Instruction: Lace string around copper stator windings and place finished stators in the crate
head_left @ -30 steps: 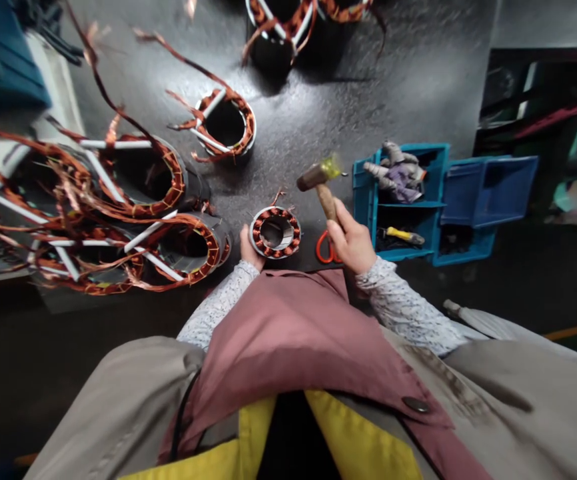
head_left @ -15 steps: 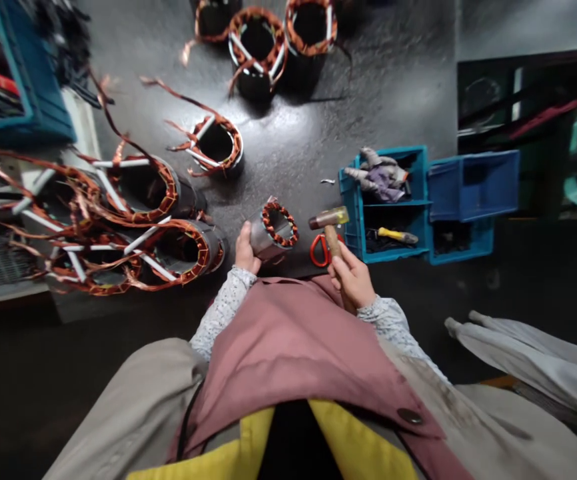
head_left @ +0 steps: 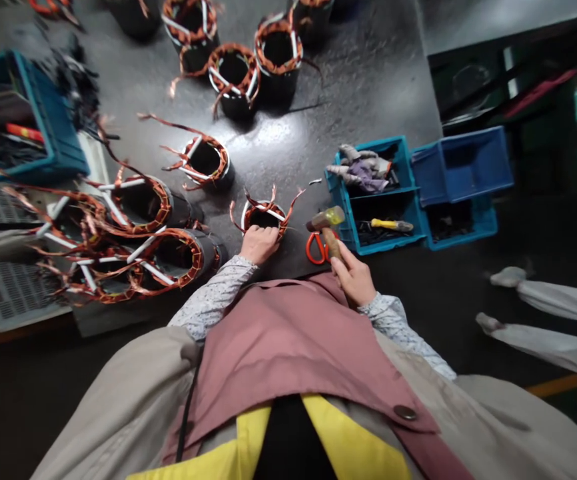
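Observation:
In front of my apron stands a motor stator (head_left: 263, 209), its copper winding end and loose leads facing up. My left hand (head_left: 260, 245) is closed over its near rim, the fingers curled at the opening and partly hiding it. My right hand (head_left: 354, 277) grips the wooden handle of a mallet (head_left: 326, 219) with a yellowish translucent head. The mallet is held to the right of the stator, apart from it. Beneath the mallet lie red-handled scissors (head_left: 315, 248), partly covered by it.
Several wound stators (head_left: 176, 260) lie at the left, and another (head_left: 206, 160) stands beyond my left hand. More stators (head_left: 233, 73) stand farther back. Blue bins (head_left: 391, 250) at the right hold gloves (head_left: 363, 170) and a yellow-handled tool (head_left: 391, 225). Another person's legs (head_left: 558, 300) show at right.
The stator has gone from tilted, bare winding ring toward me, to upright with leads showing. My left hand has moved from its side to its rim. The mallet stays in my right hand.

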Motion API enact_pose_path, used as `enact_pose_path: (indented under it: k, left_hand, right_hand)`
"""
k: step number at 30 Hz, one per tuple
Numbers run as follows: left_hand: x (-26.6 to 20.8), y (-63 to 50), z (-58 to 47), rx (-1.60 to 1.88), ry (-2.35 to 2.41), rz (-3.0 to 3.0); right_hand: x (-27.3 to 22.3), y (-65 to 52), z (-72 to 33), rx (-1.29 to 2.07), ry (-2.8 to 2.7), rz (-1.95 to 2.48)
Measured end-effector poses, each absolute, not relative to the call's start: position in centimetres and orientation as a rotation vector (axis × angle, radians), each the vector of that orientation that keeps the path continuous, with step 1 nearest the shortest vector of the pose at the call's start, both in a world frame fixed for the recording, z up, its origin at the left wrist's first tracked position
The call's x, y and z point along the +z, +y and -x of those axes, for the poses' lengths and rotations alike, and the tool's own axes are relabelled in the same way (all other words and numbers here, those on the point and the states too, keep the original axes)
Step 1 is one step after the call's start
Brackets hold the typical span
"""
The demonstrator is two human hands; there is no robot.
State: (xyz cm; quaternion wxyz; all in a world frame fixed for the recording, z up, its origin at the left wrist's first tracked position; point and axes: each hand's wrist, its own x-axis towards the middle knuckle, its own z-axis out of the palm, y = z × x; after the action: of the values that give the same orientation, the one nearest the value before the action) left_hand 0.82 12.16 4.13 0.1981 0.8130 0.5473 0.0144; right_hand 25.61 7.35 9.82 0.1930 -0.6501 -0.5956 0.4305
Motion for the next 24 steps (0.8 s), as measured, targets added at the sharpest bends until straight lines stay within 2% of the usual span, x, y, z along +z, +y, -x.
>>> enact_pose_path:
  k: [2,5,9,14,17,21,24]
  left_hand:
    - [4.3,10.8,-0.4,0.13,1.549,-2.298]
    - [4.6,8.2,0.9,0.474,1.745,-2.217]
    - [4.4,5.8,2.6,0.714,1.953,-1.934]
    - [4.7,6.1,2.8,0.679,1.906,-1.989]
    - [4.9,7.7,1.8,0.506,1.761,-2.131]
    - [4.7,9.8,0.4,0.182,1.619,-2.248]
    - [4.5,10.2,0.2,0.084,1.674,-2.255]
  right_hand:
    - [9.6,7.9,-25.3,1.007,-1.896,1.805]
    - [8.9,9.1,-24.0,0.799,-2.089,1.765]
    - [8.2,10.3,-22.6,0.827,-2.267,1.743]
    - [9.4,10.3,-23.9,0.636,-2.039,1.845]
    - [9.4,9.5,-24.0,0.599,-1.965,1.94]
    - [6.4,9.0,-21.0,0.764,-1.964,2.196]
    - [3.7,9.4,-18.1,0.724,-2.011,2.338]
